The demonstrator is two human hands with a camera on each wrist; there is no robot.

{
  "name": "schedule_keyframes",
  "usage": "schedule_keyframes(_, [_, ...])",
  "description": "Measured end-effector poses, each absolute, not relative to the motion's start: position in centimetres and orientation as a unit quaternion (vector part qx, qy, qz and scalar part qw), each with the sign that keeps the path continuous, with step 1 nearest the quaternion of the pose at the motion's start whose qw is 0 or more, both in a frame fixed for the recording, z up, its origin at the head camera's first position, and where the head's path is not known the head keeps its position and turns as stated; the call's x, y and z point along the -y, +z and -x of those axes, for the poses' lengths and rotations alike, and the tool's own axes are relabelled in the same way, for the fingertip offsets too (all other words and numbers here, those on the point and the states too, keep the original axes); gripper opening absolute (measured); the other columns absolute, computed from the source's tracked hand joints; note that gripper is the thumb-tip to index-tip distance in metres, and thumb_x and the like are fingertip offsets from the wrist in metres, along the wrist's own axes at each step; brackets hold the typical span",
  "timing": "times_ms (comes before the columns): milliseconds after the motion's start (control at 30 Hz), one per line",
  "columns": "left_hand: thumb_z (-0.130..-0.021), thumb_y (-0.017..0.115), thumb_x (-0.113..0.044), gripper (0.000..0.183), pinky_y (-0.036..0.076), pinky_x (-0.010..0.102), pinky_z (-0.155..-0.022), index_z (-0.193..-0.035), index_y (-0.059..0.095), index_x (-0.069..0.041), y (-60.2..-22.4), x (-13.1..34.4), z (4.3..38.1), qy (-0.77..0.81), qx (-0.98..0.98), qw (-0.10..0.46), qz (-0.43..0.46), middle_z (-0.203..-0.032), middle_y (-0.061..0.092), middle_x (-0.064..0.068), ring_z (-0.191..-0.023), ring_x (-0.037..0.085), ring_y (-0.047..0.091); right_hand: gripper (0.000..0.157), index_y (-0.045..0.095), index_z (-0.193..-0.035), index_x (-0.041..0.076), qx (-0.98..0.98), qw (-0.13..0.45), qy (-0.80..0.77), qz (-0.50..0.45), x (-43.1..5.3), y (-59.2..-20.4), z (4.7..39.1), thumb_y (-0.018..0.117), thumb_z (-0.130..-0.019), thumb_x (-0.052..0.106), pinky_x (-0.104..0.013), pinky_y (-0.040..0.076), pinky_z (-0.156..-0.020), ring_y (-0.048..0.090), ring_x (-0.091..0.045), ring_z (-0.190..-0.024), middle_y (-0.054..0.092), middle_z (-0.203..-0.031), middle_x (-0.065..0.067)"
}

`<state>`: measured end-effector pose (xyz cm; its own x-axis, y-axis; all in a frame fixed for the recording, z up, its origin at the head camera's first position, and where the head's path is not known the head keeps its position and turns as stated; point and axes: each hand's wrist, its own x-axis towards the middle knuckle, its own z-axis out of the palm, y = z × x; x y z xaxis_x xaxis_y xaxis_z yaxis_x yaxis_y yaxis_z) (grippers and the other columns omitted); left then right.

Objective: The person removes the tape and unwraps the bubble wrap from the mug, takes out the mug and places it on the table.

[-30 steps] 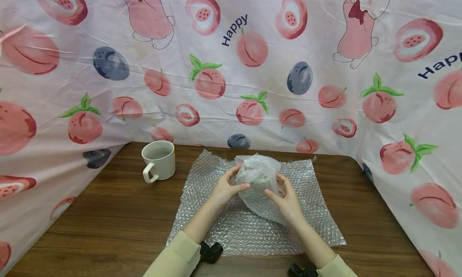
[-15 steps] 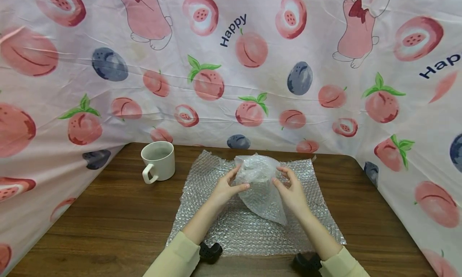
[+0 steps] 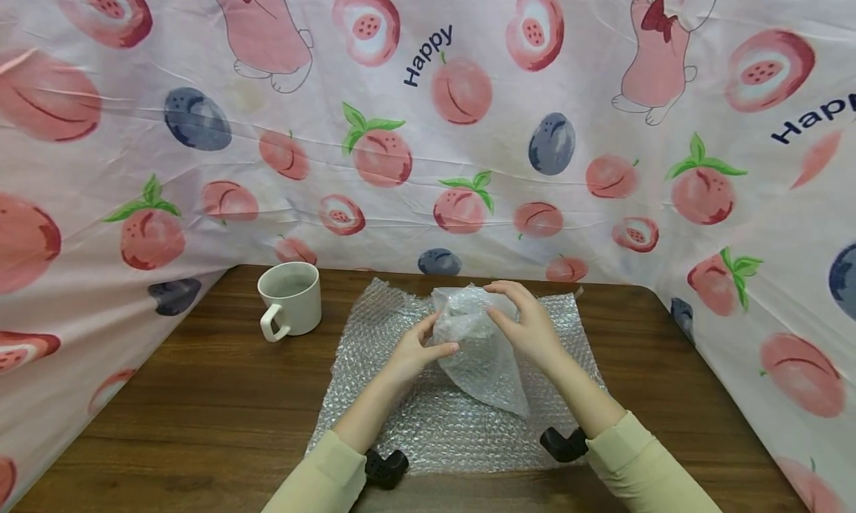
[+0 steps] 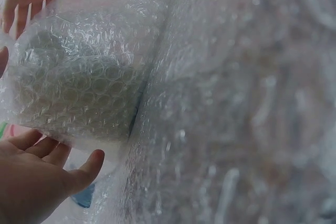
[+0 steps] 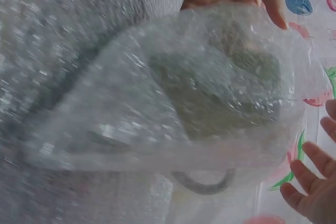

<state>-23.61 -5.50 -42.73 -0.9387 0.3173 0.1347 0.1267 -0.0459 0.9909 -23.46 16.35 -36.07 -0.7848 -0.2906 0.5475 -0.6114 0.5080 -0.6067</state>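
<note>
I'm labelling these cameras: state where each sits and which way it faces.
Head: on the head, facing forward and down at the wrapped bundle and mug; left hand, right hand and sleeves show.
Left wrist: on that wrist, facing the bundle; both hands partly show.
Right wrist: on that wrist, facing the bundle; both hands partly show.
Shared: both wrist views show the bundle and bubble-wrap sheet, from different sides.

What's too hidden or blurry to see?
All views: whatever's inside the clear, crinkly bubble-wrap bundle, obscured by the wrapping.
Head view: back of the round white mug, hidden by its front.
Right wrist view: rest of the bare right hand, cut off by edge.
Left wrist view: the flat silvery bubble-wrap sheet, blurred.
</note>
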Motion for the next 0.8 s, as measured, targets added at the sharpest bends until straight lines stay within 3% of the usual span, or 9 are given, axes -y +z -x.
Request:
schedule_keyframes(200, [-0.088, 0.069, -0.01, 0.074, 0.036, 0.049, -0.102, -0.149, 0.028, 0.001, -41.0, 5.7, 22.3, 0.696, -0.692, 0.076, -0.176, -0.147, 0.036, 0.021, -0.131, 0.036, 0.037, 0.031, 0.064, -0.122, 0.009, 0.87, 0.161, 0.344, -0.314, -15.8, -34.2, 24.8, 0.066, -0.091, 0.011, -0.05, 0.041, -0.097, 0.052, -0.029, -0.118, 0.058, -0.125, -0.009])
schedule_keyframes(400, [-0.088, 0.071, -0.011, 0.075, 0.037, 0.05, -0.101, -0.149, 0.029, -0.003, -42.3, 5.7, 23.2, 0.702, -0.687, 0.074, -0.171, -0.146, 0.038, 0.019, -0.132, 0.035, 0.037, 0.032, 0.064, -0.126, 0.016, 0.906, 0.087, 0.256, -0.326, -15.1, -32.8, 25.9, 0.063, -0.094, 0.019, -0.048, 0.043, -0.095, 0.051, -0.027, -0.119, 0.057, -0.127, -0.005])
schedule_keyframes(800, [-0.084, 0.077, -0.022, 0.082, 0.032, 0.05, -0.105, -0.151, 0.03, -0.01, -43.7, 5.7, 24.0, 0.702, -0.689, 0.071, -0.165, -0.149, 0.036, 0.012, -0.135, 0.03, 0.034, 0.038, 0.061, -0.131, 0.013, 0.91, -0.003, 0.175, -0.375, -13.8, -31.5, 27.6, 0.064, -0.094, 0.019, -0.049, 0.038, -0.1, 0.049, -0.03, -0.122, 0.055, -0.13, -0.012])
